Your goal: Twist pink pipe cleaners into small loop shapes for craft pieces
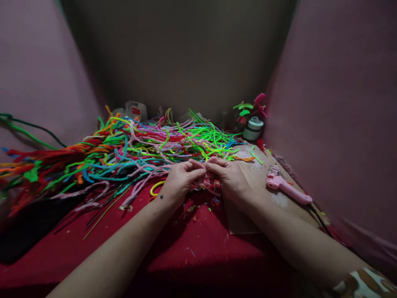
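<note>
Both hands meet near the middle of the head view, above the red cloth. My left hand (181, 181) pinches a pale pink fuzzy stem (195, 162) between thumb and fingers. Close beside it, my right hand (228, 178) is closed on the same pink piece, which forms a small loop (212, 160) at the fingertips. A strand of the pink stem (211, 190) hangs below the fingers. Part of the piece is hidden by the fingers. Behind the hands lies a large pile of multicoloured fuzzy stems (149, 145).
A pink glue gun (290, 189) with a black cord lies on a brown board (242, 215) at the right. A pale jar (252, 129) stands behind, near green and pink fuzzy shapes (259, 105). A black cloth (34, 231) lies at the left on the red cloth (198, 256).
</note>
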A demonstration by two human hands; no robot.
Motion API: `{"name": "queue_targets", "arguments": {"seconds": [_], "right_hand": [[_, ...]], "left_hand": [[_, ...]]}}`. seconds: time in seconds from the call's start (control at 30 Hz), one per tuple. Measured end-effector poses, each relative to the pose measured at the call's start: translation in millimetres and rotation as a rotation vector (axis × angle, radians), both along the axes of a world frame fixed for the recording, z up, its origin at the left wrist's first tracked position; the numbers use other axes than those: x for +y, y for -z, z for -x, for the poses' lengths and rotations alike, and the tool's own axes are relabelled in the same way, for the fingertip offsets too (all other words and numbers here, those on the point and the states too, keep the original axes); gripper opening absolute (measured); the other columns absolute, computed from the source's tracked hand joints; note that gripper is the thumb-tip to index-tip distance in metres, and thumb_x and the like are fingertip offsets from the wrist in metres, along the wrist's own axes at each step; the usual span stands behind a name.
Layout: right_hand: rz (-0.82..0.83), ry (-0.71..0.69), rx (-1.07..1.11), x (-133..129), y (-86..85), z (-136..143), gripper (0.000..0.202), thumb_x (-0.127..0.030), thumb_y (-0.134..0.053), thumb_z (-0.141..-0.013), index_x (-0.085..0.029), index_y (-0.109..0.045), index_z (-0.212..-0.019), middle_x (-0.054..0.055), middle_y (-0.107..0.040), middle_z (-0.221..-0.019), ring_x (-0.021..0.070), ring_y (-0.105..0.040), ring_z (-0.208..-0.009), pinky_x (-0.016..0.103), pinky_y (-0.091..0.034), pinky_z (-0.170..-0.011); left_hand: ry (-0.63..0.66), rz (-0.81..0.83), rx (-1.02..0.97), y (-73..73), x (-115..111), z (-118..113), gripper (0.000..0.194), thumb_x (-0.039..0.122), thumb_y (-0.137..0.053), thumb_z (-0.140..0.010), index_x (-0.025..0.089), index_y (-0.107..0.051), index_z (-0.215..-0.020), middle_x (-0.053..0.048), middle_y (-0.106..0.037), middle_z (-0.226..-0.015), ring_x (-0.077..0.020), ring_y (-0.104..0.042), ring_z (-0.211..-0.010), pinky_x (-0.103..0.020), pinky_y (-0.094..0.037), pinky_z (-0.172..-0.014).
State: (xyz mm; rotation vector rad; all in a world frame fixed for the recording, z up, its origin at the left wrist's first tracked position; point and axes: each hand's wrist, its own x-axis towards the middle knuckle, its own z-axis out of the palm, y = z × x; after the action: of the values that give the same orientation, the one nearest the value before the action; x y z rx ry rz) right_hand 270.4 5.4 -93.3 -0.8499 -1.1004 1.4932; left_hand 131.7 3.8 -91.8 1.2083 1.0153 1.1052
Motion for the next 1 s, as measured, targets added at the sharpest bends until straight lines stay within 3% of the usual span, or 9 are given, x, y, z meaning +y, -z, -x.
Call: {"name": "queue_targets", "arguments": {"seconds": [0.1,0.23,0.47,0.6,0.67,0.8,0.83,0.9,1.0], "right_hand": [[0.050,0.023,0.004,1,-0.7,0,0.015,-0.028,-0.067,-0.064,-0.015,-0.059,-0.065,-0.003,-0.052,-0.054,0.0073,-0.043,-0.046,0.022,-0.034,-0.047],[0.108,-0.033,0.060,1,-2.0,0,0.017,-0.026,-0.070,-0.060,-0.015,-0.057,-0.065,-0.004,-0.051,-0.052,0.0073,-0.043,-0.044,0.022,-0.035,-0.046],[0.001,0.002,-0.125,1,-5.2,-1,0.008,-0.022,-0.064,-0.063,-0.014,-0.061,-0.063,-0.003,-0.053,-0.055,0.0080,-0.046,-0.050,0.021,-0.034,-0.048],[-0.033,0.012,-0.213,-1,-7.7,-2,0.008,-0.021,-0.061,-0.064,-0.014,-0.060,-0.060,-0.003,-0.052,-0.054,0.0073,-0.043,-0.048,0.021,-0.030,-0.045],[-0.015,0.014,-0.172,-1,-6.7,-2,0.012,-0.024,-0.063,-0.063,-0.014,-0.058,-0.058,-0.003,-0.050,-0.052,0.0068,-0.041,-0.046,0.021,-0.029,-0.043],[0.061,-0.043,-0.015,4,0.4,-2,0.019,-0.026,-0.069,-0.060,-0.015,-0.053,-0.058,-0.005,-0.045,-0.048,0.0053,-0.036,-0.041,0.021,-0.025,-0.041],[0.065,-0.060,0.008,5,2.0,-2,0.020,-0.026,-0.070,-0.060,-0.016,-0.053,-0.058,-0.005,-0.045,-0.048,0.0053,-0.036,-0.041,0.021,-0.025,-0.041],[0.041,-0.084,0.029,7,3.7,-3,0.018,-0.027,-0.069,-0.062,-0.015,-0.055,-0.061,-0.005,-0.047,-0.050,0.0057,-0.037,-0.042,0.021,-0.027,-0.043],[-0.046,-0.095,-0.008,7,2.4,-4,0.014,-0.028,-0.066,-0.067,-0.015,-0.061,-0.067,-0.003,-0.052,-0.057,0.0068,-0.041,-0.047,0.022,-0.033,-0.048]], "left_hand": [[0.007,-0.011,-0.037,-2.4,-1,-1,0.021,0.025,-0.072,-0.064,0.012,-0.060,-0.075,0.000,-0.061,-0.068,-0.0067,-0.052,-0.057,-0.018,-0.038,-0.054],[-0.003,-0.026,-0.059,-2.9,-1,-1,0.021,0.024,-0.072,-0.063,0.013,-0.058,-0.075,0.002,-0.059,-0.065,-0.0057,-0.050,-0.054,-0.017,-0.036,-0.052],[0.033,-0.036,-0.095,-0.9,0,2,0.021,0.024,-0.071,-0.065,0.015,-0.059,-0.079,0.002,-0.060,-0.067,-0.0069,-0.052,-0.055,-0.017,-0.036,-0.052],[-0.036,-0.110,-0.016,2.1,1,1,0.021,0.027,-0.073,-0.063,0.014,-0.060,-0.073,0.002,-0.060,-0.065,-0.0061,-0.048,-0.051,-0.017,-0.034,-0.048],[-0.069,-0.214,0.088,5.1,1,0,0.016,0.027,-0.070,-0.067,0.015,-0.061,-0.074,0.002,-0.060,-0.064,-0.0077,-0.049,-0.052,-0.019,-0.036,-0.050],[-0.093,-0.678,0.403,6.9,-1,3,0.011,0.023,-0.057,-0.077,0.018,-0.067,-0.077,-0.002,-0.064,-0.070,-0.0137,-0.055,-0.069,-0.026,-0.042,-0.070],[-0.097,-0.730,0.440,5.1,-2,4,0.012,0.022,-0.056,-0.078,0.018,-0.068,-0.077,-0.002,-0.065,-0.072,-0.0144,-0.056,-0.072,-0.027,-0.042,-0.073],[-0.085,-0.621,0.398,-0.8,-3,6,0.012,0.022,-0.057,-0.077,0.017,-0.068,-0.078,-0.003,-0.065,-0.072,-0.0140,-0.055,-0.070,-0.026,-0.043,-0.071],[0.023,-0.194,0.115,-9.6,-3,9,0.014,0.029,-0.061,-0.075,0.015,-0.064,-0.077,0.000,-0.060,-0.067,-0.0099,-0.052,-0.059,-0.021,-0.041,-0.058]]}}
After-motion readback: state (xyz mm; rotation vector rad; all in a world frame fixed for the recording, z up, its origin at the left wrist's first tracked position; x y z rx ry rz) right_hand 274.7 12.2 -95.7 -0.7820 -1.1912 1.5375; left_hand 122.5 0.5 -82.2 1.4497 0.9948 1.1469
